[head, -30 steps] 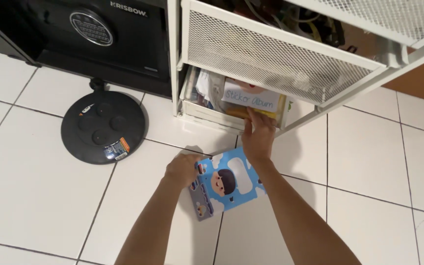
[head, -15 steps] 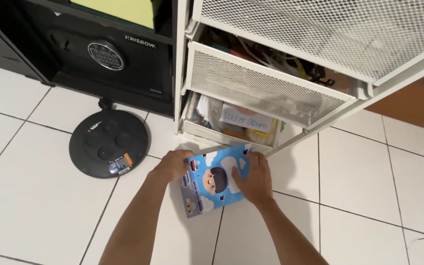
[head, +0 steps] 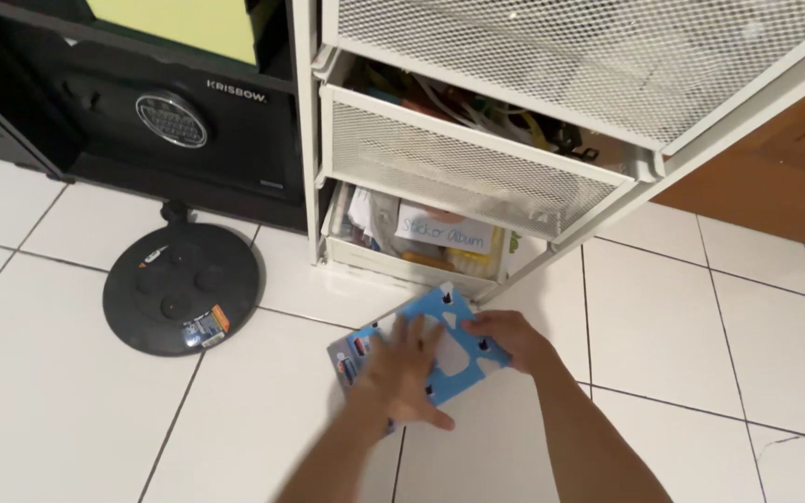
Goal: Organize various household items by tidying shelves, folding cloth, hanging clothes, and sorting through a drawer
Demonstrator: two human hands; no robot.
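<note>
Down on the white tiled floor (head: 67,391), the flat blue cartoon-printed booklet (head: 440,321) lies just before the white mesh drawer unit (head: 477,168), not yet stowed, with the left hand (head: 402,373) spread flat on it and the right hand (head: 510,337) pinching its right edge.

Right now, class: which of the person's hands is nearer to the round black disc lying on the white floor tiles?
Left. The left hand lies on the blue cartoon booklet, on the side toward the round black disc; the right hand grips the booklet's far edge.
</note>
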